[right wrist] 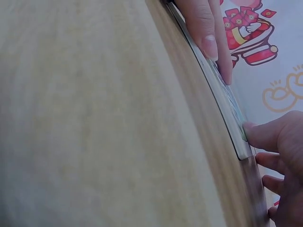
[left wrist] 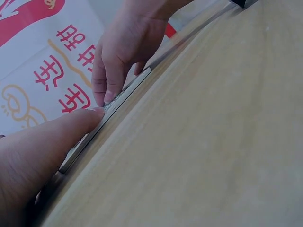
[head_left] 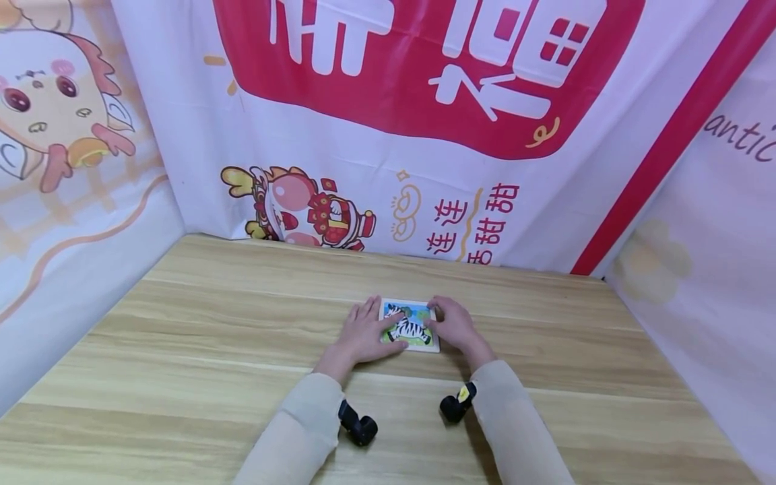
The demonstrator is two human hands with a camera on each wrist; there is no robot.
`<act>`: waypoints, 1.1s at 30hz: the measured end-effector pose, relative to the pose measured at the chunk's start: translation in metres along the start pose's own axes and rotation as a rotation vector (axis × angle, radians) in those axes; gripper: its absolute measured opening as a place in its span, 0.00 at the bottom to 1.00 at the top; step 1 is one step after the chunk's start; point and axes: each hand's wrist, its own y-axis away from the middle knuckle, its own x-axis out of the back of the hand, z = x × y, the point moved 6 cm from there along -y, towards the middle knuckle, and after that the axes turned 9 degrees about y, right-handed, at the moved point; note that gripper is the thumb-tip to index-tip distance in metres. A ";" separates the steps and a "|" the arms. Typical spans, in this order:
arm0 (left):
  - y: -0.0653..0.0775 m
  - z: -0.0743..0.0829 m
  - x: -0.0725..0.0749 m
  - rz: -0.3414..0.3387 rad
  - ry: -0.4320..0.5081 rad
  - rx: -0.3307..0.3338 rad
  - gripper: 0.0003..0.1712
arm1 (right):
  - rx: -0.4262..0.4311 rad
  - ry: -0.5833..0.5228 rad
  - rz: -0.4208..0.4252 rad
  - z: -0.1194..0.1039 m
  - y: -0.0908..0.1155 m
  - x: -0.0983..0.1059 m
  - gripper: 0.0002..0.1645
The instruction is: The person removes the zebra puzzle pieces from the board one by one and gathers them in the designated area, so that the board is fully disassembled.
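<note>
A small flat zebra puzzle board (head_left: 411, 330) lies on the table, with a pale frame around a colourful picture. My left hand (head_left: 365, 331) rests across its left side, fingers extended. One finger touches the picture and the thumb lies by the near edge. At the right side, my right hand (head_left: 453, 323) holds the board with bent fingers, the thumb on its face and a finger at the far corner. The right wrist view has that hand's thumb (right wrist: 267, 135) on the board (right wrist: 227, 109), other fingers past its end. In the left wrist view, the board (left wrist: 128, 92) appears edge-on.
The wooden table (head_left: 200, 350) extends around both arms. Printed cloth hangs at the back (head_left: 339, 145), on the left (head_left: 79, 215) and on the right (head_left: 697, 269). A small black camera sits at the left wrist (head_left: 362, 430), another at the right wrist (head_left: 453, 407).
</note>
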 end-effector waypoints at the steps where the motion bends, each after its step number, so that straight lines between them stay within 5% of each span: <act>1: 0.000 0.000 0.000 -0.002 0.000 0.002 0.38 | -0.008 0.003 -0.001 0.000 0.000 0.000 0.17; 12: 0.000 0.002 0.001 -0.006 0.011 0.004 0.39 | -0.051 0.000 0.032 -0.001 0.000 -0.001 0.18; 22: 0.001 0.002 0.000 -0.003 0.015 0.009 0.39 | -0.090 -0.168 0.141 0.001 0.001 -0.001 0.16; 33: 0.001 0.001 0.001 0.007 0.009 0.008 0.38 | -0.023 -0.313 0.252 0.000 0.003 0.000 0.18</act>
